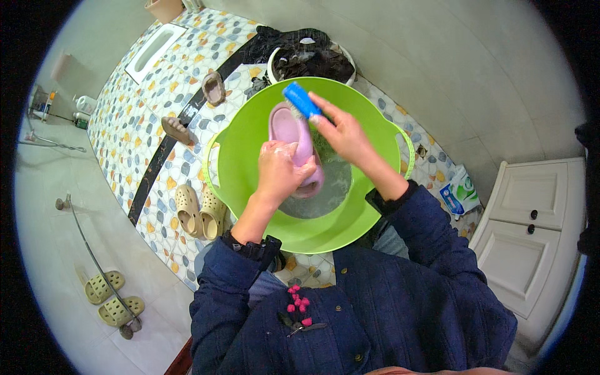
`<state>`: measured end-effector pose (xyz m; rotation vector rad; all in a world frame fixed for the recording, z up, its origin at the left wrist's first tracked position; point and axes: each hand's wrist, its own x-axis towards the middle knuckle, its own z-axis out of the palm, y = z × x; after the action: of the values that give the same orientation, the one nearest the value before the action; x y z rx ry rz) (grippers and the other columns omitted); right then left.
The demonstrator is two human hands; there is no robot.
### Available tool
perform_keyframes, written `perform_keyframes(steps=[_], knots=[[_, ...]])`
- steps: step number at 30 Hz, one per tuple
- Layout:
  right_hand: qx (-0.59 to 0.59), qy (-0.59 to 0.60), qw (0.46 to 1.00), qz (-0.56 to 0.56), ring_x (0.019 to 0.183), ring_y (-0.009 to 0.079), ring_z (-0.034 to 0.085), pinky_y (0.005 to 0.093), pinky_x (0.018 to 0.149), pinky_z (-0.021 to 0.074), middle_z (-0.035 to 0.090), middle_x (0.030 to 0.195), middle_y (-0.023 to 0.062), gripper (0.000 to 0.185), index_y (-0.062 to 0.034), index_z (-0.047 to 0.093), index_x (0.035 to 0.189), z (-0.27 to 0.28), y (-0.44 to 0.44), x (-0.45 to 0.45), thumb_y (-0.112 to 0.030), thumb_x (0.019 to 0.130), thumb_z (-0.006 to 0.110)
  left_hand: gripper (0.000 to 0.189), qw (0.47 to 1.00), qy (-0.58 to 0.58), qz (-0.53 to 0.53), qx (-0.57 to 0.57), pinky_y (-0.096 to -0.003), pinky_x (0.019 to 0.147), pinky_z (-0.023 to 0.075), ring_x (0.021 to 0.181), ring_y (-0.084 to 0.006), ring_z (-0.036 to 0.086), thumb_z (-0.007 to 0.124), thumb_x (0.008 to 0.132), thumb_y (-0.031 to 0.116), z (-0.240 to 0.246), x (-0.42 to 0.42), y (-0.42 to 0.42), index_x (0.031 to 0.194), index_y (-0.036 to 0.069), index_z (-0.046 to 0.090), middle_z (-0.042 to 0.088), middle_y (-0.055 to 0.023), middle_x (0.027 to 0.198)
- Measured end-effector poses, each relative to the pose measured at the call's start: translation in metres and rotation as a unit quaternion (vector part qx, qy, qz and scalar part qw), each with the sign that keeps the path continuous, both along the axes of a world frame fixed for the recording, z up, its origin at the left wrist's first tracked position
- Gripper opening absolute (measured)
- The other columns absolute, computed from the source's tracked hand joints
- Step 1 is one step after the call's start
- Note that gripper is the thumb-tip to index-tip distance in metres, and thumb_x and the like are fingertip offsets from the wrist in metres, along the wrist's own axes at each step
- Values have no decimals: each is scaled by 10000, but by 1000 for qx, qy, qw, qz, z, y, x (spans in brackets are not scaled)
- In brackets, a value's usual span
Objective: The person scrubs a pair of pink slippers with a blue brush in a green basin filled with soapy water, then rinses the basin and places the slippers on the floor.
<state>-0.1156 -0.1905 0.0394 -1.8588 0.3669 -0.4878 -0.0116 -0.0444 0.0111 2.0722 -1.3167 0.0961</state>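
Note:
My left hand (281, 168) grips a pink slipper (287, 123) by its middle, above the green plastic tub (243, 173). Some suds cling to the fingers. In my right hand (344, 133) is a blue scrub brush (301, 99), its pale bristles facing down at the slipper's upper right edge. Whether the bristles press on it I cannot tell. Cloudy water (323, 199) covers the bottom of the tub. Part of the slipper's strap is hidden behind my left fingers.
Behind the tub stands a white basin (272, 65) heaped with dark wet cloth (314, 61). Beige clogs (187, 211) and brown slippers (214, 88) lie on the pebble-patterned floor to the left. At right are a detergent bag (461, 192) and a white cabinet (525, 253).

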Motion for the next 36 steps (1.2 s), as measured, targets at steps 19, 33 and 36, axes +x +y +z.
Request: perform_keyframes(steps=[19,33,36], knots=[[-131,65,988,57,910,367,664,431,777,529,632,1166,205,506,-205,485,1400,4,3,0,-273,910,590,229,997,-68,9,27,-438,815,467,701,-323,618,726,636,270,10,2,4,676,57,652,628,-153,668],[14,-39,999,-6,1282,204,488,333,1085,342,526,1392,144,480,-31,480,1388,1,-5,1,-148,929,562,347,995,81,-32,56,-457,783,477,769,-380,609,725,673,339,17,-1,6,704,1,652,649,-199,743],[-47,70,996,22,1280,184,479,320,1066,360,542,1377,143,460,-50,502,1377,-3,-3,-2,-133,928,560,301,996,73,-11,-46,-454,816,474,774,-368,599,739,674,291,27,5,5,735,5,667,659,-176,757]])
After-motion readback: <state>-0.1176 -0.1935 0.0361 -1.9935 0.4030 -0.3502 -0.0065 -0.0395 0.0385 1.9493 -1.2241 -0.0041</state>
